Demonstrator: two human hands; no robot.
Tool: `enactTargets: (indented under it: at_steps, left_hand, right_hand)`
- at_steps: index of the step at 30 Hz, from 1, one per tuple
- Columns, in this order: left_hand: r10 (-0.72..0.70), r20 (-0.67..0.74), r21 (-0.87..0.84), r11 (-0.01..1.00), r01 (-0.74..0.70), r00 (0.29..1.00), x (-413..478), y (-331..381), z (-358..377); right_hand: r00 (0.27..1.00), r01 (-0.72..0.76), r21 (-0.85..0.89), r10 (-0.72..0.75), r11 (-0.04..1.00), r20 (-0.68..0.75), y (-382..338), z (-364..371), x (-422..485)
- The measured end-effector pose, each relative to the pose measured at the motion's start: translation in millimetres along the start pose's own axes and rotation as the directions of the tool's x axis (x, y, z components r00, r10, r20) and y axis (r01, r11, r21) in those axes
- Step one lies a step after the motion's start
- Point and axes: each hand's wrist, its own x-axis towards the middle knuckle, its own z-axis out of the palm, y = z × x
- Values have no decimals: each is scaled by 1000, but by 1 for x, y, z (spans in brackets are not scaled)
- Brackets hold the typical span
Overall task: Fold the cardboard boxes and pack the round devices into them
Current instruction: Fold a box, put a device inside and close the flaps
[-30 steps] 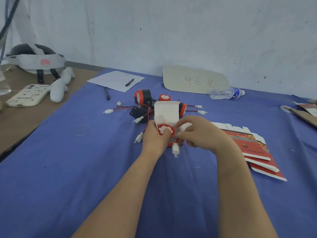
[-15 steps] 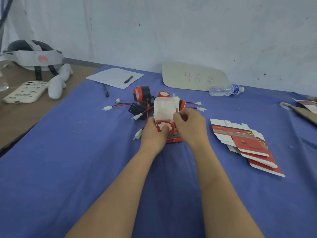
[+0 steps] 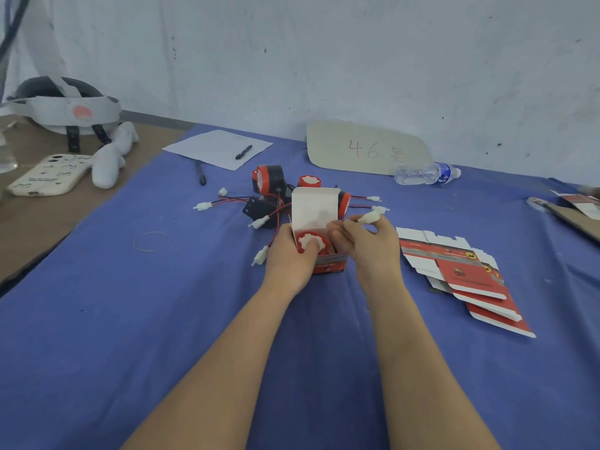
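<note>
A small red and white cardboard box [image 3: 328,266] stands on the blue cloth with its white lid flap [image 3: 313,207] up. A red round device [image 3: 311,242] sits in its open top. My left hand [image 3: 289,254] grips the box's left side, thumb pressing on the device. My right hand [image 3: 370,245] is at the box's right side and pinches a white wire connector [image 3: 368,217] between its fingertips. Several more red and black round devices [image 3: 268,180] with red wires lie just behind the box. Flat unfolded boxes [image 3: 461,271] are stacked to the right.
A paper sheet [image 3: 217,147] with a pen, a cardboard sign [image 3: 367,147] and a water bottle [image 3: 425,173] lie at the back. A phone [image 3: 48,173] and a headset [image 3: 61,108] rest on the brown surface at left. A rubber band [image 3: 152,241] lies left of the box.
My right hand has lifted from over the box top toward the right, now pinching the white connector. The left hand still holds the box with the device in it.
</note>
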Motion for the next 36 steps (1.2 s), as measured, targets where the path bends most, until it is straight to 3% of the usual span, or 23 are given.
enactTargets:
  at_steps: [6, 8, 9, 11, 13, 20, 25, 28, 32, 34, 36]
  left_hand:
    - [2, -1, 13, 1000, -2, 1000, 0, -1, 0]
    - [1, 4, 21, 1000, -1, 1000, 0, 0, 0]
    - [3, 7, 22, 1000, -3, 1000, 0, 1, 0]
    - [1, 14, 23, 1000, -1, 1000, -1, 1, 0]
    - [-5, 16, 26, 1000, 4, 1000, -2, 2, -1]
    - [-9, 30, 18, 1000, 9, 999, -4, 4, -2]
    - [-8, 18, 15, 1000, 8, 1000, -5, 3, 1]
    - [12, -16, 23, 1000, -11, 1000, -6, 3, 2]
    - [208, -211, 222, 962, -160, 955, -15, 13, -1]
    - [445, -265, 367, 867, -338, 855, -20, 23, -3]
    - [627, -208, 457, 741, -492, 751, -24, 29, 1]
  right_hand:
    - [988, -156, 178, 151, 971, 45, -6, -6, 3]
    - [994, -101, 12, 100, 995, 38, -4, -4, 4]
    - [999, -30, -167, 35, 986, 27, -2, -3, 4]
    - [989, 145, -537, -136, 831, 56, 2, -3, 4]
    - [963, 260, -713, -229, 652, 141, 3, -3, 2]
    - [944, 328, -849, -173, 415, 280, -4, -7, -2]
    - [951, 287, -879, -4, 381, 308, -13, -9, -1]
    - [950, 311, -878, -80, 363, 303, -14, -9, -1]
    - [926, 362, -826, -264, 432, 268, -14, -8, -2]
    - [929, 343, -804, -304, 485, 212, -14, -10, 0]
    - [943, 297, -784, -298, 544, 151, -13, -11, 2]
